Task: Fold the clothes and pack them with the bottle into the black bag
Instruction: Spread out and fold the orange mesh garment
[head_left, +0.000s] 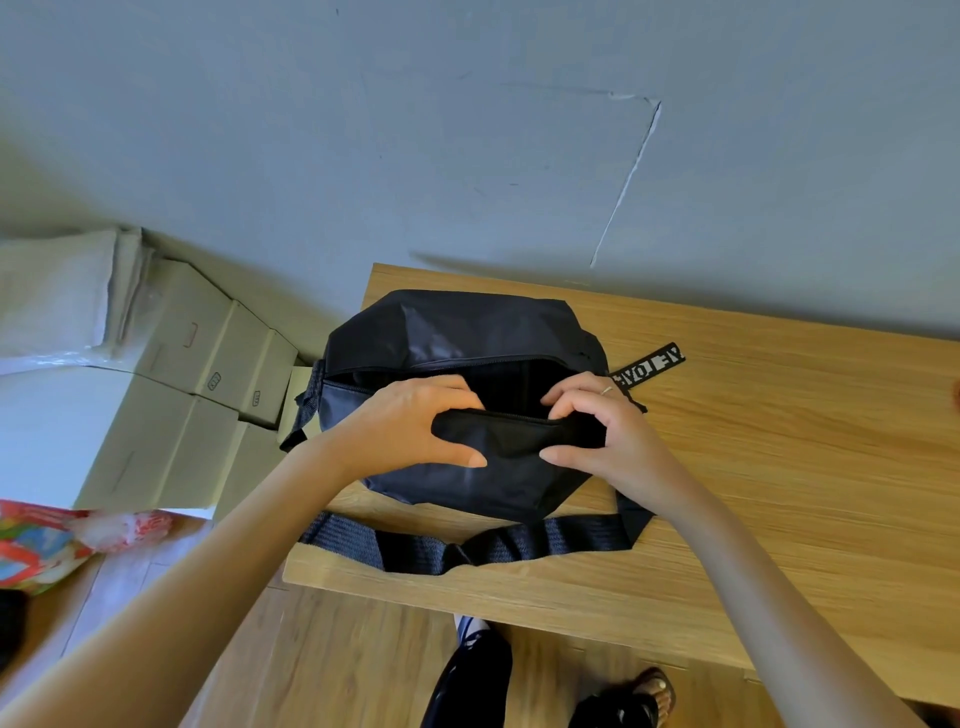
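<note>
The black bag (467, 332) lies on the left end of the wooden table (753, 441), its top zipper open and the dark inside showing. My left hand (400, 426) grips the near edge of the opening, fingers over the lip and thumb below. My right hand (597, 421) pinches the same edge a little to the right. Along the table's front edge runs the bag's wide black strap (467, 545). A black tag with white letters (649, 364) sticks out at the bag's right. No clothes or bottle are in view.
Cardboard boxes (208, 364) are stacked on the floor left of the table, against the grey wall. A colourful plastic bag (41, 540) lies at the far left. My legs and a sandalled foot (654, 696) stand at the table's front edge.
</note>
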